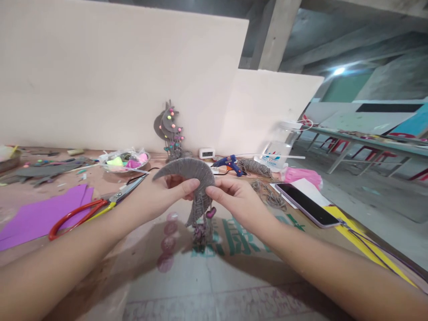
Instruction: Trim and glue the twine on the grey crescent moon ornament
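Note:
Both hands hold up a grey yarn-wrapped crescent moon (190, 169) above the table. My left hand (174, 189) pinches it near the middle of its curve, thumb in front and fingers behind. On the other side my right hand (230, 194) grips its outer edge between thumb and fingers. Grey strands hang from the moon, with a dark pink heart (211, 212) and a bunch of purplish pieces (199, 234) on them. Behind, a similar crescent ornament (170, 125) with coloured beads is against the white board.
Red-handled scissors (78, 218) and purple sheets (47, 209) lie left. A bowl of coloured pieces (125, 162), a blue glue gun (230, 165), grey yarn (256, 168) and a plastic jar (279, 145) line the back. A phone (306, 204) rests on papers at right.

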Available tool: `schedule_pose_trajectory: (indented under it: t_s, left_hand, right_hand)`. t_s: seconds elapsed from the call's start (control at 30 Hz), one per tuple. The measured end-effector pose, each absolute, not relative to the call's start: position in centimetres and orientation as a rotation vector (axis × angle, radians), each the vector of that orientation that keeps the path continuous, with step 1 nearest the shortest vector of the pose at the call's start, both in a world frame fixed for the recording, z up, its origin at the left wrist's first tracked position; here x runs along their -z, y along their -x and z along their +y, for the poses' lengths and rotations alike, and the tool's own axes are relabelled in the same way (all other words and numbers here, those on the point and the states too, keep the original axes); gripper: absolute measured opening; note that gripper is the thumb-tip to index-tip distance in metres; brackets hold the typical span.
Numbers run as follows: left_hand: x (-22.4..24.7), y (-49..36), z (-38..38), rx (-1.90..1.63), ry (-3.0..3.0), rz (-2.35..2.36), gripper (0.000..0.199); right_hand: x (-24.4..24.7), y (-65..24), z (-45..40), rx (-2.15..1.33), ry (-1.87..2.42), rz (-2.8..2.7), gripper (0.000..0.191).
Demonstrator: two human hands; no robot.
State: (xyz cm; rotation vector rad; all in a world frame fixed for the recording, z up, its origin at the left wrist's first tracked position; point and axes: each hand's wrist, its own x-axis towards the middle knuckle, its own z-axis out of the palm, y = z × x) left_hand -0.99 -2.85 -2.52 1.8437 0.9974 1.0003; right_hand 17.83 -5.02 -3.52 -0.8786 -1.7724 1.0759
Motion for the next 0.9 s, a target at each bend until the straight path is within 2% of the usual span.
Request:
schedule_pose_trajectory:
  t_s: [0.13,0.27,0.43,0.63,0.9]
  left_hand:
    - [2.3,1.2,-2.9,-1.104,-1.862,1.098,0.023]
    - [2.6,1.5,-2.4,-1.058,-1.930,1.156,0.035]
    - [5.1,0.4,-2.1,-0.969,-1.936,1.129,0.040]
    - [9.4,-1.2,-2.0,-0.956,-1.571,1.158,0.038]
    - [10.1,-1.4,-1.6,-0.940,-1.414,1.153,0.034]
  right_hand:
    - [2.8,-20.0,-2.7,-0.794,0.983,-1.948,0.031]
    - [4.3,-23.5,1.1,-0.135,1.498,-2.196,0.025]
    - [7.6,-25.2,3.0,0.013,1.605,-2.337,0.033]
    - [8.6,-24.8,3.1,0.068,1.604,-2.481,0.026]
    - [9.0,-24.8,3.8,0.135,1.654,-2.471,0.028]
